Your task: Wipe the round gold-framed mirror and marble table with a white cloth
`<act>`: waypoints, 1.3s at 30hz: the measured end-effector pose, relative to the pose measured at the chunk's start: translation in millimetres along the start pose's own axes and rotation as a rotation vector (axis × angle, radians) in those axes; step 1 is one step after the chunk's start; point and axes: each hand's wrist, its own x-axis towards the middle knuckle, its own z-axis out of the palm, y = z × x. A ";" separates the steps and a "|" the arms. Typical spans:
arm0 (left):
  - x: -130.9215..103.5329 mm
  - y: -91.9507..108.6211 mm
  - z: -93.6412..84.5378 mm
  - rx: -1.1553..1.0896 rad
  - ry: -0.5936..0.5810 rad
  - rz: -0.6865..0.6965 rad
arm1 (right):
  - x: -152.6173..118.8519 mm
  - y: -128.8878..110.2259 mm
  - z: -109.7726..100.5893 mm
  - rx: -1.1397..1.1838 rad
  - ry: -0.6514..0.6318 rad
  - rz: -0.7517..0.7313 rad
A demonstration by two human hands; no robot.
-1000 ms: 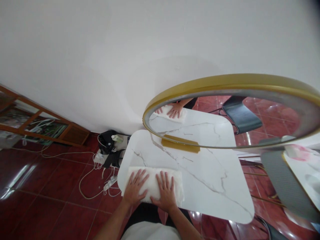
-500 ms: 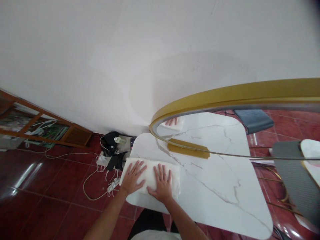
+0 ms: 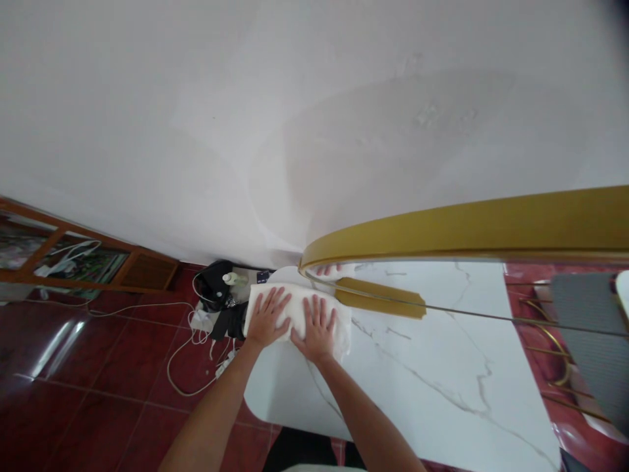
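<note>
A folded white cloth (image 3: 297, 298) lies on the left part of the white marble-patterned table (image 3: 403, 393), close to the wall. My left hand (image 3: 268, 318) presses flat on the cloth's left half, fingers spread. On its right half rests my right hand (image 3: 315, 328), also flat with the fingers apart. The cloth reaches to the left edge of the table. Just right of it stands the gold base (image 3: 381, 297) of a large mirror, whose gold frame (image 3: 442, 226) curves above the table. Part of my hands and the cloth reflects in the glass.
Left of the table, a black bag (image 3: 215, 283), a pale bottle (image 3: 234, 279) and a white power strip (image 3: 225, 364) with cables sit low by the wall. A wooden cabinet (image 3: 147, 269) stands farther left on the red tiled floor (image 3: 118, 354).
Both hands and the cloth have moved away from me across the table, toward the wall and mirror. The cloth's far edge looks more bunched. The camera view has shifted a little.
</note>
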 end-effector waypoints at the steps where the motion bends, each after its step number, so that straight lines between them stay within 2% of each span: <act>1: 5.1 -0.6 0.5 0.003 0.000 -0.010 | 4.8 -0.7 1.0 -0.003 0.003 0.010; 13: 52.6 -4.1 11.9 0.002 0.063 -0.061 | 46.7 -6.9 14.5 -0.093 -0.029 0.203; 22: 60.9 -3.1 13.9 0.009 0.079 -0.075 | 57.2 -6.1 15.4 -0.126 -0.045 0.212; 29: 45.7 8.2 10.8 0.026 0.080 -0.124 | 43.7 2.9 14.0 -0.106 -0.067 0.113; 39: -12.0 38.3 9.7 0.060 0.046 -0.142 | -13.9 10.2 -1.0 -0.080 -0.025 -0.024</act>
